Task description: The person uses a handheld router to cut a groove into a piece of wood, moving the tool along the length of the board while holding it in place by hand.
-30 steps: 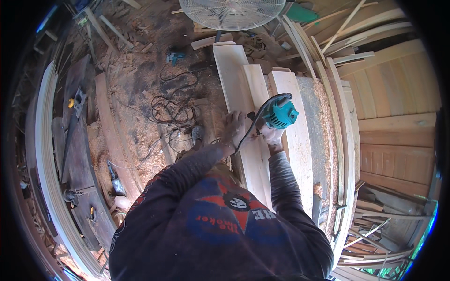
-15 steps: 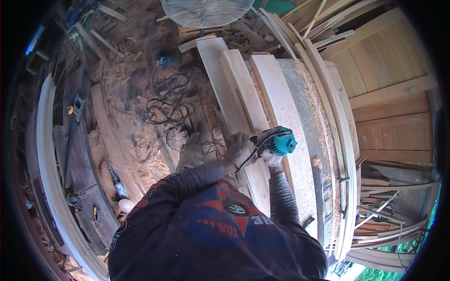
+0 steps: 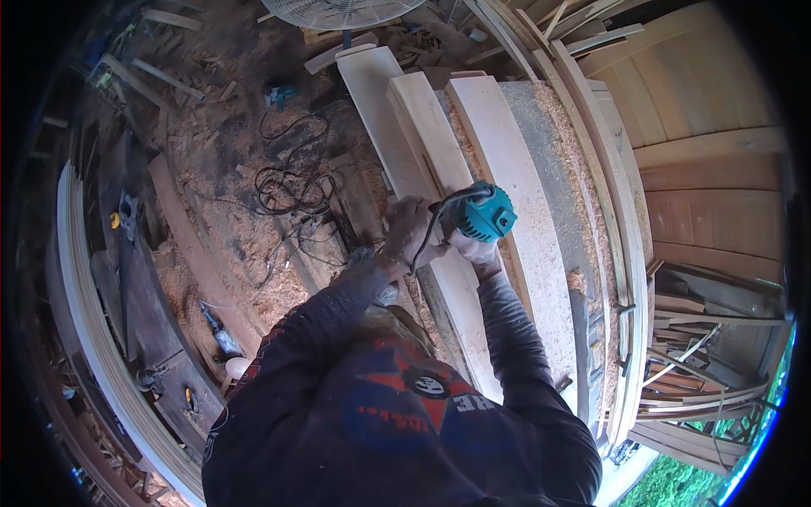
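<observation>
A teal trim router (image 3: 488,211) with a dark cord is held over a long pale board (image 3: 460,296). My right hand (image 3: 473,247) is closed round its body from the near side. At the router's left side my left hand (image 3: 411,232) is closed too, its fingers curled against the lower part of the tool. The router's base and bit are hidden under the tool and my hands. Another wide pale board (image 3: 515,177) lies just to the right, and a further board (image 3: 372,101) to the left.
Wood shavings and coiled black cables (image 3: 291,190) cover the floor at left. A second teal power tool (image 3: 279,97) lies beyond them. A large fan (image 3: 342,10) stands at the far end. Long strips (image 3: 621,211) and wooden panels (image 3: 710,194) line the right; stacked white boards (image 3: 84,287) run along the left.
Both hands and the router have moved a little farther away along the board. The whole view has shifted slightly as well. The grip on the router looks the same.
</observation>
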Demonstrator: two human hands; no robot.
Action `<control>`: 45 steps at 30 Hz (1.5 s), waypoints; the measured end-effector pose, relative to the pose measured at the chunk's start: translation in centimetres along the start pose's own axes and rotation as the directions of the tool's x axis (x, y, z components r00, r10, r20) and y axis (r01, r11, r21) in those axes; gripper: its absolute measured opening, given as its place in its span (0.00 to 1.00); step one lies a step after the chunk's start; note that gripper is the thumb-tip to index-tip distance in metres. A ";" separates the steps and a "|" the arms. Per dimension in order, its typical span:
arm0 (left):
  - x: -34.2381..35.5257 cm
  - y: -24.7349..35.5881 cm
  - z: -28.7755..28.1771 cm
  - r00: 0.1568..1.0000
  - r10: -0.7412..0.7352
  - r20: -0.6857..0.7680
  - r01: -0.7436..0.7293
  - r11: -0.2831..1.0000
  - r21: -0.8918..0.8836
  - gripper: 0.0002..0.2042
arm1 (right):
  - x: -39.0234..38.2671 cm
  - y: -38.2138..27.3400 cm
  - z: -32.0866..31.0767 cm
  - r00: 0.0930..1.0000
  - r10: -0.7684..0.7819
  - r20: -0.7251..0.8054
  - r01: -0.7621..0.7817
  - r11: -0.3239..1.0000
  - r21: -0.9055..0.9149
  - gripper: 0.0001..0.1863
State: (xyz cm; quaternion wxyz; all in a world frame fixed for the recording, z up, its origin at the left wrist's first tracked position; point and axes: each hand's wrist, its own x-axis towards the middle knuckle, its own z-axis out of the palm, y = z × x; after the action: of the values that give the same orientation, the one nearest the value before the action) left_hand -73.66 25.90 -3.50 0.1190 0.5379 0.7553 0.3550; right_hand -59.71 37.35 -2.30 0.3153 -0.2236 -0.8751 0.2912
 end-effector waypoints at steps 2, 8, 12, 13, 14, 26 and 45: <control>2.7 -3.1 0.0 0.999 -0.037 0.016 0.038 0.998 -0.047 0.44 | 4.4 0.2 1.7 0.998 -0.060 -0.033 0.059 0.998 -0.014 0.23; 12.2 -8.8 -4.0 0.997 -0.033 -0.072 0.034 0.999 0.014 0.42 | 17.7 -0.1 5.3 0.977 0.207 -0.057 -0.153 0.860 0.487 0.19; 17.5 -13.4 -5.7 0.994 -0.064 -0.093 0.065 0.998 0.010 0.40 | 24.1 1.6 8.8 0.968 0.251 -0.018 -0.185 0.758 0.626 0.19; 18.2 -14.1 -6.1 0.993 -0.054 -0.101 0.058 0.998 0.035 0.40 | 24.6 2.1 9.3 0.964 0.264 -0.005 -0.204 0.755 0.624 0.19; 18.7 -14.6 -6.1 0.994 -0.032 -0.109 0.039 0.997 0.061 0.40 | 25.4 2.2 9.6 0.969 0.248 -0.008 -0.194 0.776 0.600 0.19; 8.4 -5.0 -1.0 0.982 -0.060 -0.179 0.059 0.998 -0.012 0.39 | 13.5 1.8 2.8 0.999 0.034 -0.024 -0.029 0.982 0.186 0.16; -19.3 16.2 9.1 0.986 -0.113 -0.123 0.088 0.978 -0.189 0.44 | -18.5 -4.2 -13.4 0.999 0.043 0.019 -0.047 0.963 0.265 0.19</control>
State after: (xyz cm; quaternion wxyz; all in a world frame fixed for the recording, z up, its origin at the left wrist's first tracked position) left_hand -49.20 15.05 -3.21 0.1350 0.4608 0.7519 0.4517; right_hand -38.51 28.53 1.10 0.3298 -0.1972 -0.8251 0.4142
